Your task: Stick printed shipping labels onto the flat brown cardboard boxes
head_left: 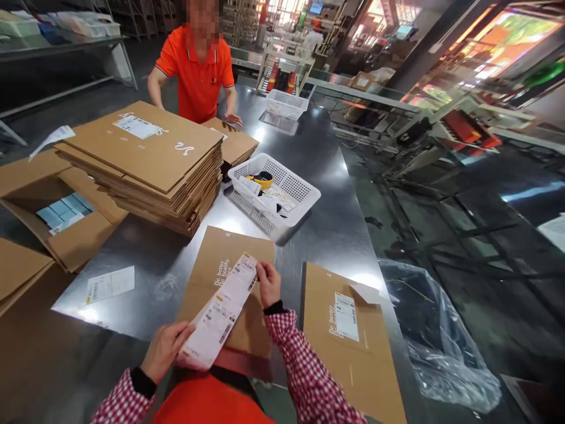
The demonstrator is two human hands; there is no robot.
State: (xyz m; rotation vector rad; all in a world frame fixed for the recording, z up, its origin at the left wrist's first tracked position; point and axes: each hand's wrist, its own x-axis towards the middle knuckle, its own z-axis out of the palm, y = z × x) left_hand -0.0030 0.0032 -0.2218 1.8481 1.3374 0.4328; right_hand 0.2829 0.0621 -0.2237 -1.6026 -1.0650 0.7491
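Observation:
A long strip of printed shipping labels (pixel 220 315) stretches between my two hands, tilted across a brown cardboard box (pixel 200 268) with white lettering. My left hand (pixel 165 347) pinches the strip's near lower end. At its far upper end, the fingers of my right hand (pixel 269 284) are closed on the edge. Part of the box lies hidden under the strip. Just right of it, a second flat cardboard box (pixel 371 353) carries a white label (pixel 346 316). A single loose label (pixel 110 285) lies on the metal table (pixel 154 294) to the left.
Flattened cartons (pixel 145 153) form a tall stack at the table's left. A white basket (pixel 304 191) holds tape and paper scraps. An open carton (pixel 66 218) stands at left. Across the table is a person in an orange shirt (pixel 203 76). Clear plastic wrap (pixel 445 353) lies at right.

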